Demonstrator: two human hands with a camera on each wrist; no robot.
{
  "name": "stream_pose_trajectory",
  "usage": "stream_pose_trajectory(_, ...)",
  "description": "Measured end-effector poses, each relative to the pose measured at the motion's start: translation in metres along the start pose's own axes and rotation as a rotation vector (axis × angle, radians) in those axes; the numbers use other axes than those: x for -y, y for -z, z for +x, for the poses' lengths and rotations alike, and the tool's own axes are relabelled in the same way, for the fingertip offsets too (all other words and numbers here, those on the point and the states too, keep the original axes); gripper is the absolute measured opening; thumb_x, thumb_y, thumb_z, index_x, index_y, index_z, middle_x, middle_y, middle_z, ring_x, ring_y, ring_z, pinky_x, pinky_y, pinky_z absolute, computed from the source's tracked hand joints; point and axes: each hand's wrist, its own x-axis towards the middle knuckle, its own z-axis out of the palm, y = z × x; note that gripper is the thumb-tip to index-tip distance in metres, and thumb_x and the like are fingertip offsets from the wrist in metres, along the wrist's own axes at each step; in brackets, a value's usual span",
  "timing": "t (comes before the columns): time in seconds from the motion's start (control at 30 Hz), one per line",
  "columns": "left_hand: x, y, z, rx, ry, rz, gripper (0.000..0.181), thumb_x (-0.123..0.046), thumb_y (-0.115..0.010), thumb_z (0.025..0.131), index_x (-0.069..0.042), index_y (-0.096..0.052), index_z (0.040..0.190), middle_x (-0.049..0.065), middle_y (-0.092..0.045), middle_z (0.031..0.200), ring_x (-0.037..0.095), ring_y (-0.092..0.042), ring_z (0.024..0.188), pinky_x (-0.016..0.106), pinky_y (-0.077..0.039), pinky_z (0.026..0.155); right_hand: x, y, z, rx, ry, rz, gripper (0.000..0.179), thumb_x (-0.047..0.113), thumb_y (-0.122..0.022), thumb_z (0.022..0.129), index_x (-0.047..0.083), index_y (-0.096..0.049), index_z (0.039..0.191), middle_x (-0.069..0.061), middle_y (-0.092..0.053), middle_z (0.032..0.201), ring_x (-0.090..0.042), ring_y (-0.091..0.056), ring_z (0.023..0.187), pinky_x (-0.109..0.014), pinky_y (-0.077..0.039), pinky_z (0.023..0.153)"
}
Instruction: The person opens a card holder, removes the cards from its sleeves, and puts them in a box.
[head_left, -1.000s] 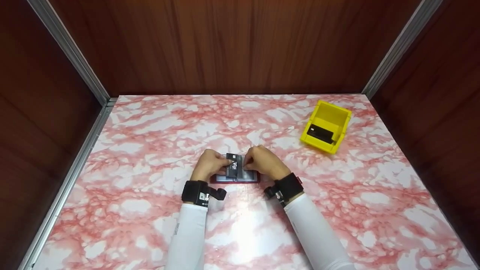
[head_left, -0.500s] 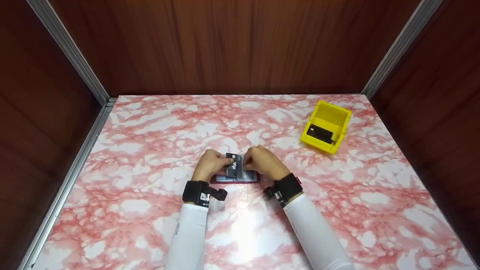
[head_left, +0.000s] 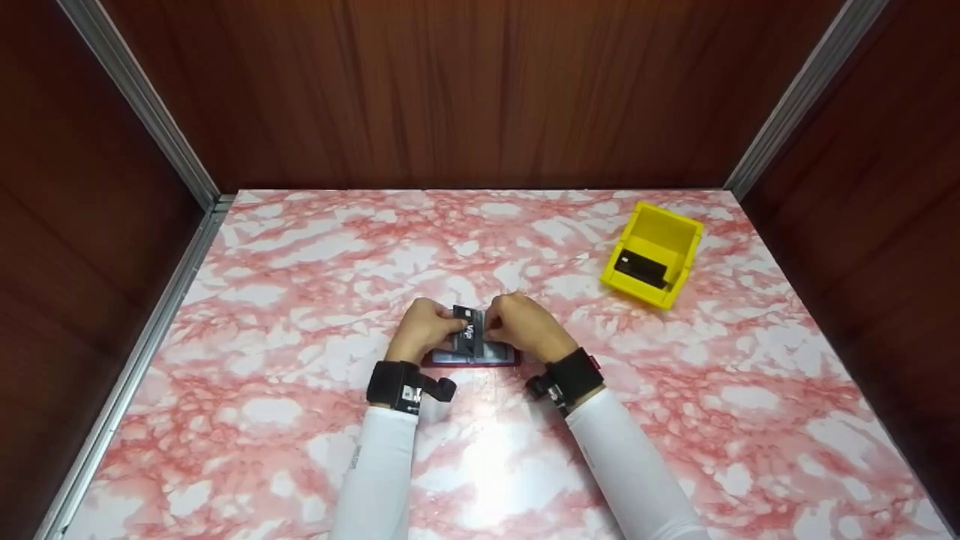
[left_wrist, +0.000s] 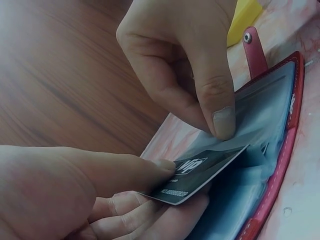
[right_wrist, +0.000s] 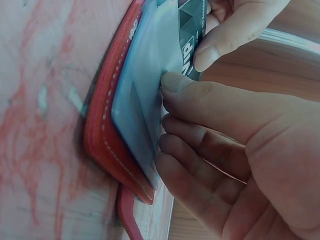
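Observation:
A black card with "VIP" lettering is pinched between the thumb and fingers of my left hand. Its right-hand edge meets the mouth of a clear plastic sleeve, which seems to overlap it slightly. That sleeve belongs to a red card holder with pale stitching, lying unfolded on the table under both hands. My right hand pinches the sleeve by its edge, thumb on top, close beside the card. The hands cover much of the holder in the head view.
At the back right stands a yellow bin holding a black card. A red strap with a metal snap sticks out from the holder's far side. Brown wood-grain panels enclose the red-and-white marbled table.
Both hands keep their hold and barely shift. The card tilts slightly and sits a touch nearer the right hand; the right hand has edged slightly left. The bin stays put.

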Motion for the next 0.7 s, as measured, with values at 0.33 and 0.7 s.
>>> stream_pose_trajectory(0.33, 0.001, 0.010, 0.001, 0.014, 0.024, -0.015, 0.029, -0.006, -0.081, 0.096, 0.010, -0.072, 0.118, 0.019, -0.072, 0.110, 0.011, -0.066, 0.065, 0.020, -0.062, 0.059, -0.003, -0.002, 0.001, 0.005, -0.011, 0.005, 0.005, 0.013, -0.086, 0.091, 0.008, -0.085, 0.091, -0.007, -0.083, 0.093, -0.026, -0.074, 0.091, -0.045, -0.061, 0.090)
stream_pose_trajectory(0.7, 0.002, 0.022, -0.002, -0.007, 0.038, -0.066, 0.027, -0.007, -0.079, 0.097, 0.009, -0.071, 0.118, 0.012, -0.068, 0.107, 0.012, -0.068, 0.067, 0.019, -0.063, 0.062, -0.002, -0.002, 0.000, -0.001, -0.010, -0.001, 0.007, 0.014, -0.088, 0.089, 0.009, -0.084, 0.086, -0.006, -0.081, 0.089, -0.021, -0.071, 0.087, -0.044, -0.054, 0.093)
